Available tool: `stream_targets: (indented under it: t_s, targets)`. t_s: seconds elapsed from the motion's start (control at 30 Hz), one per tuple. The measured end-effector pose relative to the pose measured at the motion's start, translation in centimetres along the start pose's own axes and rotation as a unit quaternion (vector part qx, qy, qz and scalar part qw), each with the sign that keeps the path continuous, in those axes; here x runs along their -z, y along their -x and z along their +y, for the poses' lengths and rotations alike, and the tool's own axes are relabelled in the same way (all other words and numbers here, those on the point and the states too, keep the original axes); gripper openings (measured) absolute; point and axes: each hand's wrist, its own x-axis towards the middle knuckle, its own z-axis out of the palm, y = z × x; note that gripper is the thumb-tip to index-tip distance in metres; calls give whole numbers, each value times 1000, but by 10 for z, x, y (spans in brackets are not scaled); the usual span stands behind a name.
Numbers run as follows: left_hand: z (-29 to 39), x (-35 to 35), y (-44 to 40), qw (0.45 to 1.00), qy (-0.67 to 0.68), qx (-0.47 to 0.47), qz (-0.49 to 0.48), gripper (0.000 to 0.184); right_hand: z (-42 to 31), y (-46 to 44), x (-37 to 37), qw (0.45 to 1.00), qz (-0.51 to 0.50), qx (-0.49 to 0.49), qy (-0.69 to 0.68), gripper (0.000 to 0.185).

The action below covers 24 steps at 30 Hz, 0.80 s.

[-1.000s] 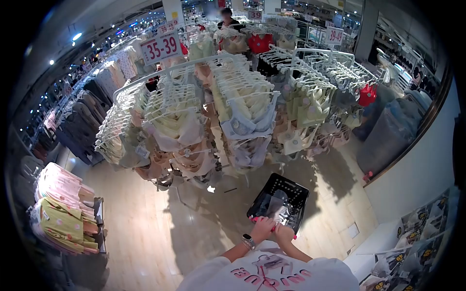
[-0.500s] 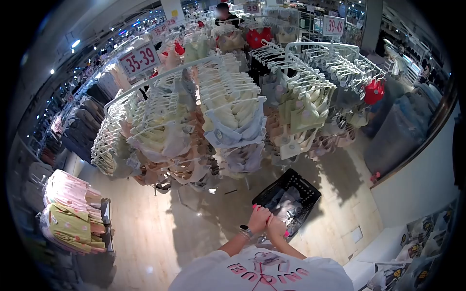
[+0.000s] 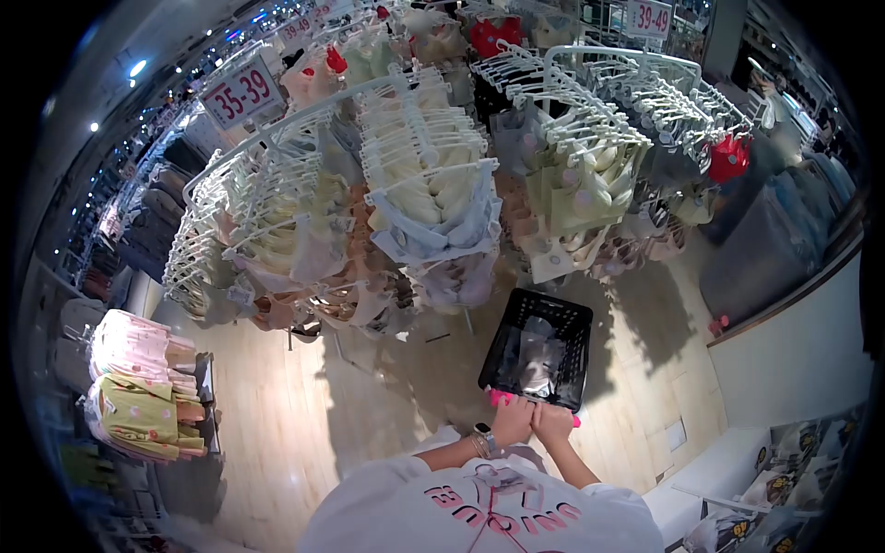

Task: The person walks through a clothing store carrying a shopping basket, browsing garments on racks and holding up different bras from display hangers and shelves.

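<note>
Both hands are closed, side by side, around the pink handle [image 3: 499,398] of a black shopping basket [image 3: 583,355]. My left hand [image 3: 513,421], below which a watch and bracelets circle the wrist, grips the left part. Close against it, my right hand [image 3: 552,421] wraps the right part; a pink end sticks out past it. Inside the basket lie grey and clear plastic-wrapped items [image 3: 539,358], whose exact kind I cannot make out. Just beyond the basket hang bras on white hangers, with pale blue bras [image 3: 438,235] at the front of one row.
A rack of bras [image 3: 419,138] spans the way ahead, under a 35-39 sign [image 3: 241,92]. Pink and green garments [image 3: 138,410] hang at the left. A low white wall [image 3: 784,369] and packaged goods [image 3: 765,488] line the right side. Pale floor [image 3: 267,433] lies between.
The basket has swung from slanting right to pointing nearly straight ahead, and my hands have shifted slightly right with its handle. The view has tipped down, so the racks sit higher.
</note>
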Motion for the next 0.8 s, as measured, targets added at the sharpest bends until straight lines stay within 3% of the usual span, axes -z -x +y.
stream_targets:
  t_s: [0.2, 0.3, 0.47, 0.57, 0.63, 0.7, 0.8]
  targets:
    - [-13, -8, -13, 961, 235, 36, -138, 40, 29, -6, 11, 998, -1, 39, -43, 33]
    - [-35, -1, -12, 869, 465, 17, -166, 39, 36, -8, 16, 998, -29, 48, -32, 32]
    - [-113, -2, -31, 752, 553, 45, -355, 35, 36, -11, 22, 998, -51, 34, -27, 30]
    - [-188, 2, -47, 721, 637, 112, -248, 32, 27, -20, 16, 984, -164, -75, -3, 25]
    - [-231, 43, -63, 757, 626, 156, -100, 31, 19, -37, 15, 952, -239, -179, -59, 19]
    - [-271, 91, -78, 809, 544, 221, 33, 30, 3, -74, 4, 937, -166, -206, -229, 18]
    - [-284, 221, -80, 816, 495, 231, 190, 27, -53, -177, 30, 959, -106, -104, -242, 15]
